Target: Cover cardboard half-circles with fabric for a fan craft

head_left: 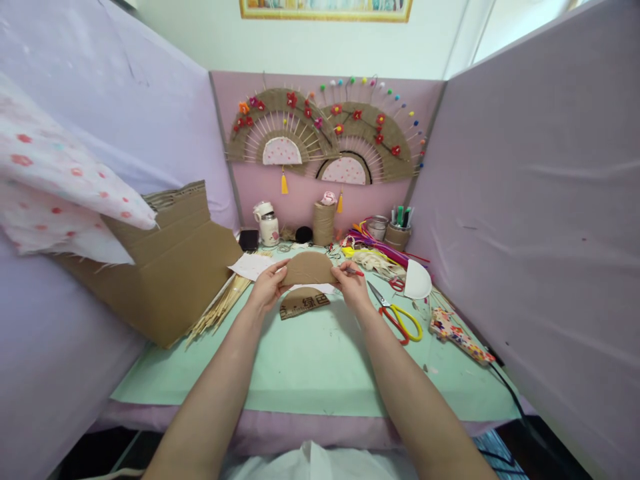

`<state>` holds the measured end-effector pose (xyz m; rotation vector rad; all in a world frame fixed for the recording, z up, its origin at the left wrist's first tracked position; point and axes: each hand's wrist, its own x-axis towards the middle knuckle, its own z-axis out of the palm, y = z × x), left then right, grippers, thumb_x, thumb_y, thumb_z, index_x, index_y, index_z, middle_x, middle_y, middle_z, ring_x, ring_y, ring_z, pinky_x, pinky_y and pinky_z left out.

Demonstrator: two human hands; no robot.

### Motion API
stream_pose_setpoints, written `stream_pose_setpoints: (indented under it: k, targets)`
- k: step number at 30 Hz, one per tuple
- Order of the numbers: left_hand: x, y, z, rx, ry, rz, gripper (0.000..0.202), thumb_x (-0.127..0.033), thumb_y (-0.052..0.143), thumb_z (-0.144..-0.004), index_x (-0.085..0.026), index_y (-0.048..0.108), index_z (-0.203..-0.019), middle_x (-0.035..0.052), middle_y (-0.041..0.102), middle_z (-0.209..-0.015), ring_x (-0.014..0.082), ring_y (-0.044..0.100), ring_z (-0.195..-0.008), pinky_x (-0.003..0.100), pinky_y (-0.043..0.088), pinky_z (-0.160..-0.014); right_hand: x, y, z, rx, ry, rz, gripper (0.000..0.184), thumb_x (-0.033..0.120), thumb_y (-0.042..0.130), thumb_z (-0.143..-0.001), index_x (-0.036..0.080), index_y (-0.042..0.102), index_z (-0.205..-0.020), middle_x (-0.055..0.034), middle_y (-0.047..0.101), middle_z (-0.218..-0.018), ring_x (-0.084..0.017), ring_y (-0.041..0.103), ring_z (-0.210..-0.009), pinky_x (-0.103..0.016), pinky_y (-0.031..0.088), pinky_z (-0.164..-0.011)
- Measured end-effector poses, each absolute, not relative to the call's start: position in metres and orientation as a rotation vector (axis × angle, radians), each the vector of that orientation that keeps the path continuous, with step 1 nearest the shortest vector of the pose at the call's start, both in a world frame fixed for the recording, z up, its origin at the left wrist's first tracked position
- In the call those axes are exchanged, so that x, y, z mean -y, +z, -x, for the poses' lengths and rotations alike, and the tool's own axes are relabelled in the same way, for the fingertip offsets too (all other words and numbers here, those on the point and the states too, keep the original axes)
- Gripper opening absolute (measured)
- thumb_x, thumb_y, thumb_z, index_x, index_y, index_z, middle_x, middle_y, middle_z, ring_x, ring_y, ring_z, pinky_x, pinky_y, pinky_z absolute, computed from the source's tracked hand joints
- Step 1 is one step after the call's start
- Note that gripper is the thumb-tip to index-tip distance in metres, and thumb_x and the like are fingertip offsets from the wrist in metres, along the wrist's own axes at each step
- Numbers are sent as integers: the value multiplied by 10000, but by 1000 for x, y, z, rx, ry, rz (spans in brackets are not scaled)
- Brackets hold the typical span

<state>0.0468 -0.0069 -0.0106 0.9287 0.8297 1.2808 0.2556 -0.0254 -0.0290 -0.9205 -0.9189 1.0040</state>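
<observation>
Between my two hands is a plain brown half-round piece of cardboard [309, 268], raised over the table with its curved edge away from me. My left hand [269, 287] grips its left corner, fingers closed. At the right corner my right hand [349, 279] pinches it, and a red pen [355, 271] also sticks out of that hand. Beneath lies a second half-round cardboard piece [304, 303] with dark printed characters. A white sheet shows partly between the two pieces. To the right of my right hand lie large scissors [395, 320] with red and yellow handles.
Bamboo sticks [223, 303] and a big folded cardboard [160, 267] stand left. On the right are a glue gun [460, 337] with its cord, a white half-round piece [417, 280] and small red scissors [397, 284]. Behind stand a bottle [269, 227], twine roll [324, 223] and pen holder [399, 235].
</observation>
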Motion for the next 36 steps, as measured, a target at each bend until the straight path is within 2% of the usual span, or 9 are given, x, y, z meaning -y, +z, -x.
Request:
stream_pose_setpoints:
  k: [4,10,17,26,36]
  targets:
    - [7,-12,-48,-862,1312,-913,234,-165,682,-781,-146,702,-1013,68,719,-944,125,664,-752,217,557,-639,25,-32,-256,926,964,922,334,392,742,-639,231,475,-759,90,481,-577,-98,493,-551,-243,525,-555]
    - [4,-14,-45,-887,1355,-880,187,-188,692,-779,-152,714,-961,64,719,-936,121,652,-757,224,546,-666,29,-25,-256,907,974,897,344,395,728,-664,230,449,-781,73,563,-645,-120,607,-668,-314,591,-686]
    - [4,-13,-44,-892,1368,-870,180,-200,691,-786,-160,711,-960,53,715,-931,122,652,-768,233,548,-677,34,-21,-255,901,990,896,375,437,733,-669,226,448,-790,55,611,-689,-124,655,-691,-301,597,-697]
    - [6,-13,-45,-892,1368,-875,192,-217,708,-773,-158,706,-956,59,713,-947,118,655,-774,229,549,-687,35,-21,-254,913,968,898,374,430,752,-662,223,465,-785,71,571,-651,-111,634,-659,-303,596,-701]
    - [9,-8,-46,-898,1354,-858,177,-162,650,-815,-148,703,-983,63,716,-957,116,660,-763,229,563,-675,37,-21,-255,948,949,900,384,408,775,-628,219,468,-759,83,494,-644,-91,557,-632,-301,597,-691]
